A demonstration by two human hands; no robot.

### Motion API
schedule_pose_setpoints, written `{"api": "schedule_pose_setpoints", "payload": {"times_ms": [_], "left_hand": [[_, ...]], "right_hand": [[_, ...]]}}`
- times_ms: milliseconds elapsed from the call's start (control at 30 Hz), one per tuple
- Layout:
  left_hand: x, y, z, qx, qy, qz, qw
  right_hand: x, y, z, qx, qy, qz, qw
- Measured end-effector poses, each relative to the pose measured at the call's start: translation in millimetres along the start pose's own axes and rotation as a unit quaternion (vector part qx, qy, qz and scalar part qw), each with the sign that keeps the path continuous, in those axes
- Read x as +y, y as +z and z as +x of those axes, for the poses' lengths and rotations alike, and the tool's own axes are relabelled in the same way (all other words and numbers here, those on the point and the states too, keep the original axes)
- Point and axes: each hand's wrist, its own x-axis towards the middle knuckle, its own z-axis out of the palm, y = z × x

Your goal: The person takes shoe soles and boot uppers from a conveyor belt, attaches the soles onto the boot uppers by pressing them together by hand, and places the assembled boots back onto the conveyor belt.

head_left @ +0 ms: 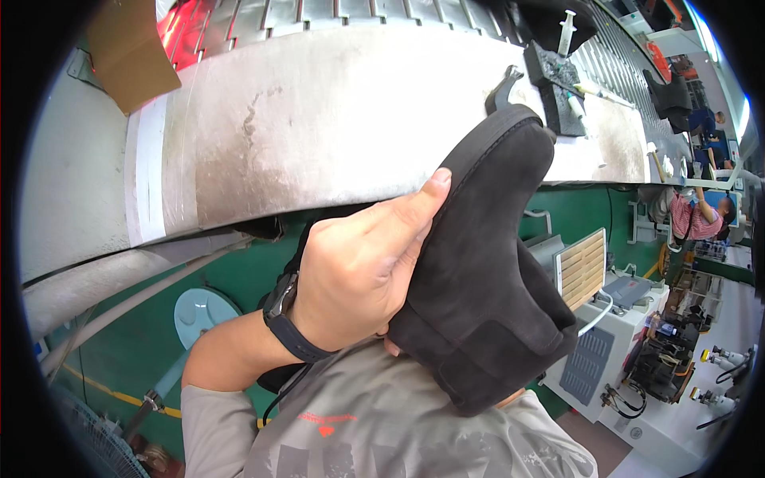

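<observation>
A dark suede-like ankle boot (486, 271) is held up in front of my body, tilted, with its toe toward the table and its shaft opening to the right. My left hand (358, 263), with a dark watch on the wrist, is closed against the sole side. One fingertip presses on the rim of the sole (486, 143). Most of my right hand (511, 398) is hidden behind the boot; a strip of skin shows below the shaft, and a fingertip shows by the heel side. It appears to grip the boot from beneath.
A stained white worktable (319, 119) runs across, with a slatted metal conveyor (335, 12) beyond it. Past the toe lie a curved metal tool (504, 89) and a black block (555, 89) with syringes. Cardboard (127, 52) hangs at left. Machines (590, 350) and a person (693, 215) are at right.
</observation>
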Motion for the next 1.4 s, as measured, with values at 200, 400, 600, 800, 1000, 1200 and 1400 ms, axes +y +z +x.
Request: {"api": "schedule_pose_setpoints", "payload": {"times_ms": [200, 400, 600, 800, 1000, 1200, 1400], "left_hand": [[-12, -27, 34, 0.012, -0.159, -0.259, 0.953], [7, -44, 72, 0.006, -0.026, -0.175, 0.984], [19, -70, 91, -0.079, -0.01, -0.062, 0.995], [-31, -63, 132, -0.035, -0.091, 0.187, 0.978], [-31, -65, 131, -0.017, -0.111, 0.189, 0.975], [-27, -50, 125, -0.004, -0.117, 0.224, 0.968], [-25, -51, 125, 0.019, -0.092, 0.216, 0.972]], "right_hand": [[1, 87, -46, 0.204, -0.171, 0.18, 0.947], [27, -25, -7, -0.075, -0.307, -0.199, 0.927], [-4, 22, 78, 0.172, -0.569, -0.379, 0.709], [-25, 57, 89, 0.159, -0.421, -0.667, 0.594], [-113, 92, 29, 0.13, -0.599, -0.625, 0.483], [-181, 154, 57, 0.077, -0.633, -0.637, 0.434], [-215, 172, 47, -0.009, -0.503, -0.691, 0.518]]}}
